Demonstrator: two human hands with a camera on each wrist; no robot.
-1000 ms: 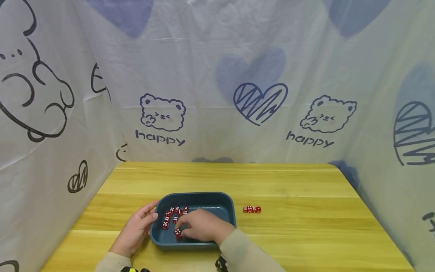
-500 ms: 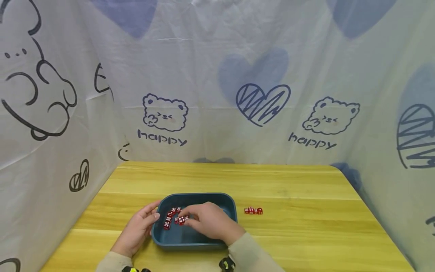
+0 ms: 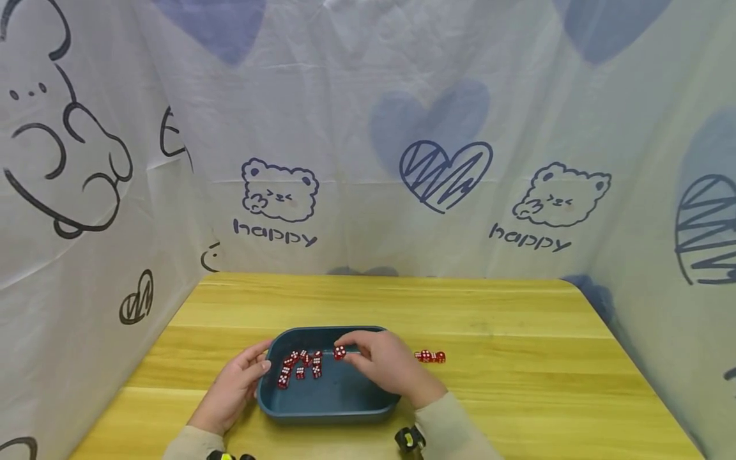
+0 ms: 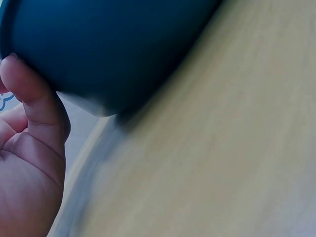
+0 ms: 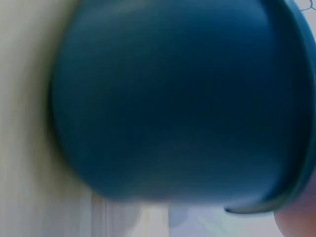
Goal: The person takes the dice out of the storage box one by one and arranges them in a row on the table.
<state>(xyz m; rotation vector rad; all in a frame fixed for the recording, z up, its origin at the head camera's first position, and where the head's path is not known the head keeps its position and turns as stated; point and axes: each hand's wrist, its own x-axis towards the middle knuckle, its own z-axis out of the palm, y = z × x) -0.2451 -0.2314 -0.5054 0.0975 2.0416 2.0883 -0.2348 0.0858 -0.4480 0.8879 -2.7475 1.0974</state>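
Note:
My right hand pinches a red die with white pips between thumb and fingertips, above the right part of a dark blue-green plastic tray. Several more red dice lie in the tray's left half, some close together. At the tray's left end my left hand holds it from outside, its thumb right at the rim in the left wrist view. The right wrist view is filled mostly by the tray's outer wall; the pinched die is hidden there.
On the wooden table, right of the tray, a short row of red dice is partly hidden by the right hand. White curtains with printed hearts and bears stand behind the table and along both sides.
My right hand has moved from among the dice in the tray up and to the right, now carrying one die. My left hand stays at the tray's left end.

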